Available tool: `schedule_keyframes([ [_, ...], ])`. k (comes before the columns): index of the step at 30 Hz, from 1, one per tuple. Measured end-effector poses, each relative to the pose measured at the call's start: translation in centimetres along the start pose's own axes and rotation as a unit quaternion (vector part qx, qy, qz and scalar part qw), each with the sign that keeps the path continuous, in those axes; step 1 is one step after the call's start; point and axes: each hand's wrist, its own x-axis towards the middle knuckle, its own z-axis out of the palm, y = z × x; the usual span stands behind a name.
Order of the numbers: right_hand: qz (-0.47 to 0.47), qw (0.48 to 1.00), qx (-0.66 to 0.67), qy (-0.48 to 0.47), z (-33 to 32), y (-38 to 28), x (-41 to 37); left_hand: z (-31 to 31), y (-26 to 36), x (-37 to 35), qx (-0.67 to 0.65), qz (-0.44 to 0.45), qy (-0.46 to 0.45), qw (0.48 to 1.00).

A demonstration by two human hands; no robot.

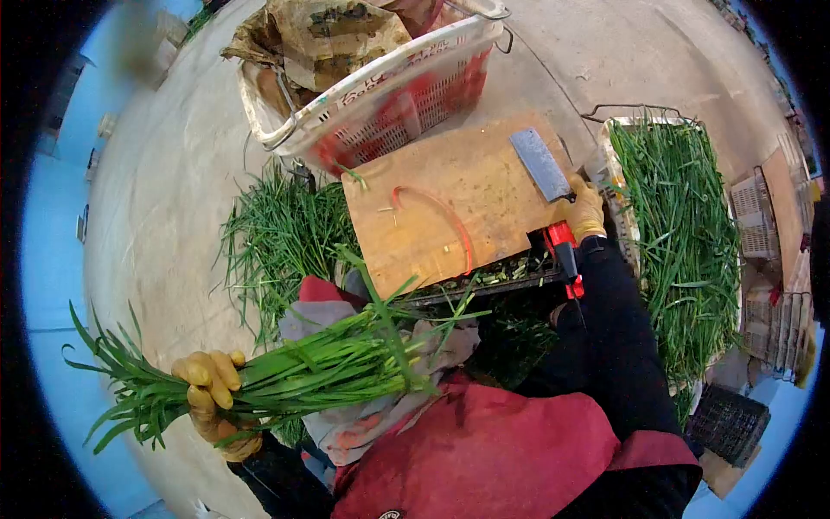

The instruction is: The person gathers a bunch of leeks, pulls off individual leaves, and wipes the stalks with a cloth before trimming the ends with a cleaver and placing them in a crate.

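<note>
Yellow rubber gloves cover both hands. The left hand [207, 394] has its fingers wrapped tight round a bunch of green chives [328, 363], held low and sideways over the person's red apron [484, 450], leaf tips fanning out to the left past the glove. The right hand [586, 212] grips the handle of a cleaver [540, 163], whose flat blade lies on the far right corner of a wooden cutting board [450, 199]. A red rubber band [437, 212] lies curled on the middle of the board. Behind the board stands a red and white plastic basket [389, 86]; loose chives [277, 233] are heaped on the concrete floor [164, 190] to its left, and a crate of chives [674, 225] sits to the right.
</note>
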Motion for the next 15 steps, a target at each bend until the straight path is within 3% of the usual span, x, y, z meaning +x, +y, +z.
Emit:
schedule_keyframes([
  [4, 0.049, 0.994, 0.088, -0.041, 1.0, 1.5, 1.2, 0.2, -0.7, 0.5, -0.003, -0.003, -0.001, 1.000],
  [10, 0.002, 0.981, 0.194, 0.007, 3.2, 4.9, -0.1, 1.2, -1.1, 0.9, -0.009, 0.003, 0.001, 1.000],
  [15, 0.070, 0.972, 0.212, -0.074, -1.0, 5.8, -3.1, 1.1, -1.0, 0.6, -0.017, 0.010, 0.000, 1.000],
])
